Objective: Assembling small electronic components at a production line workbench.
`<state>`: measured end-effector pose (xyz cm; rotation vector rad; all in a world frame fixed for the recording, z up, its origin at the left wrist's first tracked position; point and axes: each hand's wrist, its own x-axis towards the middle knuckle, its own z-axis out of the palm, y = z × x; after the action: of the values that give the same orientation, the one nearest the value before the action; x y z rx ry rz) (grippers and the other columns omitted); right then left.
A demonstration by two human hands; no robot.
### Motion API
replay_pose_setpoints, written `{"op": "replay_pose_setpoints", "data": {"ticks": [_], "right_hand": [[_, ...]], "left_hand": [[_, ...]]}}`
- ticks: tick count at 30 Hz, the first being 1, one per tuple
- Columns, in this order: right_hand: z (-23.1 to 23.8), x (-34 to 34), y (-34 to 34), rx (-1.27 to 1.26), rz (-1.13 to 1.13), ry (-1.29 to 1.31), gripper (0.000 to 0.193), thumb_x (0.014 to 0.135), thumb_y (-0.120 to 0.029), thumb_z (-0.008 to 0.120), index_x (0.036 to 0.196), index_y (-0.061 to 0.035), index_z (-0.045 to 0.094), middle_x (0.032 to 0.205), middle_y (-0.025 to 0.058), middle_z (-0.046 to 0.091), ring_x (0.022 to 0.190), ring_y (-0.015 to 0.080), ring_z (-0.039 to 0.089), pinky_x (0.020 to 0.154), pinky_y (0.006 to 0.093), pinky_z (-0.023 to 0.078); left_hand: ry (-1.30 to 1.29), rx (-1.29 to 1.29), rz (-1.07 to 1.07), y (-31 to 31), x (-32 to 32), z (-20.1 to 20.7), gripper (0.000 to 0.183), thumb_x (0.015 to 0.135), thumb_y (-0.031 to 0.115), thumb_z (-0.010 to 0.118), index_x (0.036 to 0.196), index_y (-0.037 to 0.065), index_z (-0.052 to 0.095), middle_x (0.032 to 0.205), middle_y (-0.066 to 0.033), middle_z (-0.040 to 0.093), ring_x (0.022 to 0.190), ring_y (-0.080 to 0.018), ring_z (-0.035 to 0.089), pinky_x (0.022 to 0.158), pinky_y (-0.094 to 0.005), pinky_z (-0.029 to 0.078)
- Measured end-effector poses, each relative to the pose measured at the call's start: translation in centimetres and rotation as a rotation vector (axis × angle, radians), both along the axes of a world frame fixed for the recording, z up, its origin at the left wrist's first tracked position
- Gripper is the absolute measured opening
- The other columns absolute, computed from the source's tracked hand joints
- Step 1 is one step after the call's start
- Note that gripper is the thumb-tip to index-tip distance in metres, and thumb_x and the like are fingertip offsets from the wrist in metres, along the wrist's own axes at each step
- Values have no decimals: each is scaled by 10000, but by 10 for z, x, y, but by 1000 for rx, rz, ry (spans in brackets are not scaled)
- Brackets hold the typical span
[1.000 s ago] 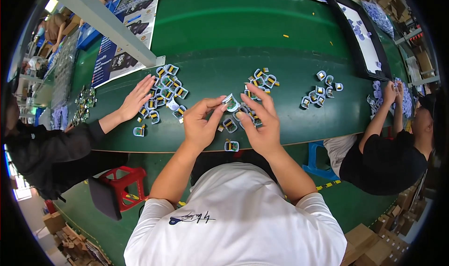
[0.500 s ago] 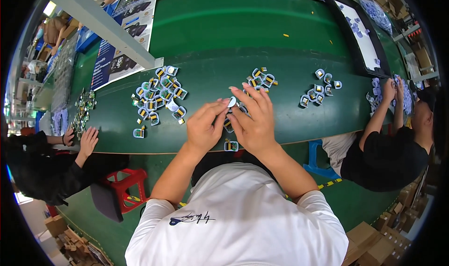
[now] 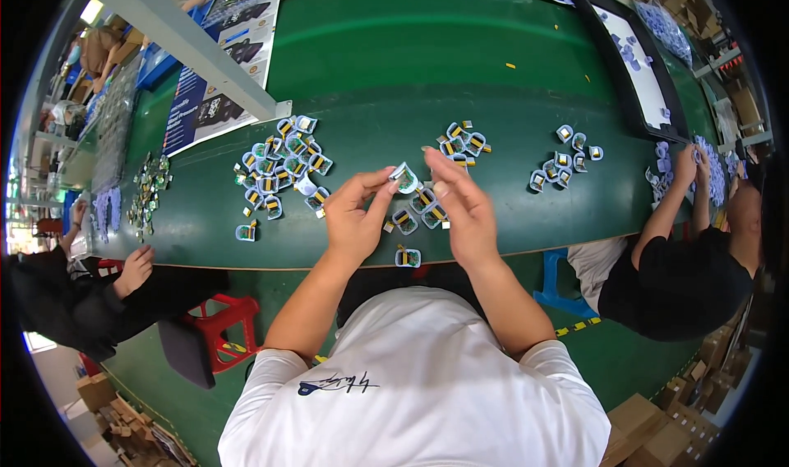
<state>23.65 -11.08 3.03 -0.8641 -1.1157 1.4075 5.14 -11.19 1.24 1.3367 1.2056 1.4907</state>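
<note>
Between the thumb and fingers of my left hand (image 3: pixel 355 212) is a small white plastic housing (image 3: pixel 404 179), tilted up, with a green circuit board showing inside it. My right hand (image 3: pixel 467 212) stands just to its right, fingers stretched out and apart from the housing, with nothing seen in them. Below and between the hands several like housings (image 3: pixel 428 207) with yellow-and-black parts lie on the green table; my right hand partly hides them. One more housing (image 3: pixel 408 257) sits alone near the table's front edge.
A large pile of housings (image 3: pixel 283 167) lies left, a smaller group (image 3: pixel 464 141) beyond my hands, another (image 3: pixel 563 163) right. Loose circuit boards (image 3: pixel 148 192) are far left. A grey metal post (image 3: pixel 197 44) stands over a printed sheet (image 3: pixel 218 89). A black-rimmed tray (image 3: pixel 604 81) lies right. Co-workers sit both sides.
My right hand has drawn off the housing, away to the right and slightly down. The housing has turned in my left hand, so its circuit board shows. The left co-worker's hands have shifted.
</note>
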Motion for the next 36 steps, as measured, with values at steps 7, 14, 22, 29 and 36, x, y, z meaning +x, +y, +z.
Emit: {"op": "replay_pose_setpoints", "data": {"ticks": [7, 14, 22, 29, 36], "right_hand": [[8, 27, 22, 406, 54, -706, 282, 872, -45, 799, 1154, -40, 774, 1063, 113, 762, 1031, 241, 704, 927, 367, 548], [3, 104, 35, 465, -423, -1195, 174, 873, -79, 809, 1036, -47, 757, 1004, 111, 734, 1021, 306, 687, 945, 405, 524], [-28, 165, 39, 598, -459, -1615, 228, 915, -148, 764, 1128, -66, 755, 1114, 115, 711, 1123, 327, 634, 1051, 481, 435], [-18, 122, 29, 648, -575, -1290, 302, 933, -80, 737, 1234, -58, 733, 1272, 110, 701, 1267, 342, 618, 1112, 478, 431], [0, 46, 1, 649, -162, -948, 327, 893, -50, 762, 1219, -35, 736, 1210, 110, 725, 1245, 331, 642, 1115, 445, 461]], "left_hand": [[-146, -128, -275, -6, 4, 5, 319, 958, -60, 721, 1271, -33, 667, 1055, -111, 779, 973, -143, 741, 870, -297, 609], [488, -36, -166, -28, -18, 21, 224, 883, 33, 815, 1099, 16, 757, 897, -94, 746, 835, -189, 718, 775, -303, 555], [956, -181, -129, -67, -17, 24, 270, 848, 304, 851, 786, 82, 711, 693, -48, 610, 686, -289, 610, 635, -415, 469], [960, -97, -179, -74, 0, 6, 273, 841, 272, 852, 795, 73, 671, 738, -65, 617, 689, -295, 608, 659, -430, 476], [675, -243, -142, -58, -5, 21, 164, 922, 120, 791, 948, 3, 679, 844, -119, 697, 753, -277, 698, 679, -394, 552]]}}
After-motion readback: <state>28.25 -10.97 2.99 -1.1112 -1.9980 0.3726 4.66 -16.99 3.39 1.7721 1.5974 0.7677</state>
